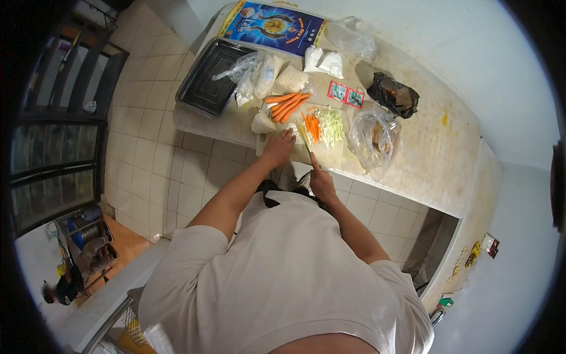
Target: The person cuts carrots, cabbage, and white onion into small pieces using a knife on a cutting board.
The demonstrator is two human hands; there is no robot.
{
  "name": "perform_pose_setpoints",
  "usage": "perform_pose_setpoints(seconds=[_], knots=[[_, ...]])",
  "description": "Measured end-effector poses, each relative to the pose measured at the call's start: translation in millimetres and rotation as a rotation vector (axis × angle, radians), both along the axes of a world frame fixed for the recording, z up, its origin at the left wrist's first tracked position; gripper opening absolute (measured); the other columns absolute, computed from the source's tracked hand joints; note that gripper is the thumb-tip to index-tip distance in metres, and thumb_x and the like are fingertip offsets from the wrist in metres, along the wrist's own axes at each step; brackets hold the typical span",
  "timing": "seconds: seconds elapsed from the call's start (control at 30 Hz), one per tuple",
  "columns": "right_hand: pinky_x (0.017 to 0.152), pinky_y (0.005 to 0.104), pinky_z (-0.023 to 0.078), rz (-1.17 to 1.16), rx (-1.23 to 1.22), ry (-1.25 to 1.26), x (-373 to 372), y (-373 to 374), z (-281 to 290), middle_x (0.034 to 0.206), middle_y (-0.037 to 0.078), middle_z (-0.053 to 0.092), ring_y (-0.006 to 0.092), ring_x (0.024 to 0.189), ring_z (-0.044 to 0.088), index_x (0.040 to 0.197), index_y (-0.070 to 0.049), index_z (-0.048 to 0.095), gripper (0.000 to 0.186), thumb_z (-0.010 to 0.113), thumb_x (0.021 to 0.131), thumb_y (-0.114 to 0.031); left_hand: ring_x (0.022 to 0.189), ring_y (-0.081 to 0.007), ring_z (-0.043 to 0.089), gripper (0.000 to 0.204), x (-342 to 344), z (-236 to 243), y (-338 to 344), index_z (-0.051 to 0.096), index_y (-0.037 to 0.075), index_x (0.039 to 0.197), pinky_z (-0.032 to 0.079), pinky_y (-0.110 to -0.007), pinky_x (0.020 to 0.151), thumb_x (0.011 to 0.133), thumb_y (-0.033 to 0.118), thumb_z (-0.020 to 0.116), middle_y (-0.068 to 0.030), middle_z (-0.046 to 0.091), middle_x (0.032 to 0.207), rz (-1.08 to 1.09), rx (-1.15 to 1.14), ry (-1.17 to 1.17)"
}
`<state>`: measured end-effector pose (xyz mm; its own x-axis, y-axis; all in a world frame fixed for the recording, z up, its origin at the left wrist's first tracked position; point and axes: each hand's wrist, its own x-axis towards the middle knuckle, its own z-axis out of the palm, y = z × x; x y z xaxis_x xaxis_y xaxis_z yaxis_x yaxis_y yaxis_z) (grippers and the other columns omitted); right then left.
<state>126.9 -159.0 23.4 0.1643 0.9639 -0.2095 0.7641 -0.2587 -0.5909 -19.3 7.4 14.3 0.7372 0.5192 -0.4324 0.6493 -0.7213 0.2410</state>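
Note:
My left hand [279, 147] presses with curved fingers on a pale white piece of food [293, 128] on the cutting board [327, 158]; its kind is unclear. My right hand [321, 181] grips a knife [305, 140] by its handle, the blade lying beside that piece. Shredded orange carrot [312, 127] and pale green shredded vegetable [330, 128] sit on the board. Several whole carrots [286, 106] are above my left hand, next to a pale chunk [263, 124].
The counter [439, 171] also bears a black tray [209, 74], clear bags [259, 74], a white bag [323, 62], red packets [345, 94], a black bag [392, 94], a large clear bag [374, 138] and a blue printed sack [271, 26]. Another person [65, 286] is at lower left.

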Motion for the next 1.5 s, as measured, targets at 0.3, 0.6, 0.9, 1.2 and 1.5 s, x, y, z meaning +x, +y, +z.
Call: perform_pose_setpoints(seconds=[0.3,0.6,0.9,1.2,1.5], knots=[[0.058,0.0526,0.045,0.027,-0.115,0.005,-1,7,8,0.073,0.023,0.062,0.0413,0.064,0.060,0.149,-0.022,0.013,0.071,0.047,0.088,-0.008,0.139,-0.0251,0.028,0.076,-2,-9,3,0.037,0.009,0.140,0.031,-0.049,0.108,0.071,0.021,0.066,-0.0114,0.024,0.152,-0.037,0.044,-0.049],[0.058,0.0529,0.046,0.039,-0.142,-0.017,0,8,5,0.070,0.023,0.062,0.0414,0.062,0.060,0.149,-0.024,0.012,0.071,0.047,0.089,-0.009,0.142,-0.0246,0.021,0.075,-4,-12,8,0.035,0.008,0.141,0.028,-0.048,0.110,0.072,0.017,0.061,-0.0114,0.019,0.154,-0.056,-0.037,-0.051],[0.059,0.0546,0.046,0.003,-0.118,-0.008,-8,14,-4,0.071,0.024,0.062,0.0430,0.063,0.060,0.149,-0.027,0.011,0.074,0.044,0.087,-0.006,0.139,-0.0270,0.026,0.078,-4,-19,7,0.037,0.007,0.140,0.032,-0.049,0.107,0.069,0.019,0.066,-0.0119,0.020,0.153,-0.064,0.007,-0.090],[0.061,0.0543,0.048,0.016,-0.202,-0.020,0,0,0,0.072,0.024,0.063,0.0433,0.063,0.061,0.149,-0.030,0.009,0.078,0.047,0.084,-0.006,0.142,-0.0217,0.021,0.072,-2,-10,5,0.034,0.009,0.142,0.030,-0.049,0.108,0.076,0.018,0.061,-0.0103,0.017,0.155,-0.057,0.010,0.023],[0.064,0.0549,0.046,0.012,-0.250,-0.039,6,-4,-5,0.075,0.026,0.061,0.0443,0.068,0.060,0.148,-0.033,0.015,0.068,0.043,0.090,-0.012,0.142,-0.0223,0.022,0.069,-4,-9,0,0.033,0.011,0.143,0.030,-0.050,0.107,0.078,0.014,0.057,-0.0110,0.017,0.155,-0.063,0.033,0.021]])
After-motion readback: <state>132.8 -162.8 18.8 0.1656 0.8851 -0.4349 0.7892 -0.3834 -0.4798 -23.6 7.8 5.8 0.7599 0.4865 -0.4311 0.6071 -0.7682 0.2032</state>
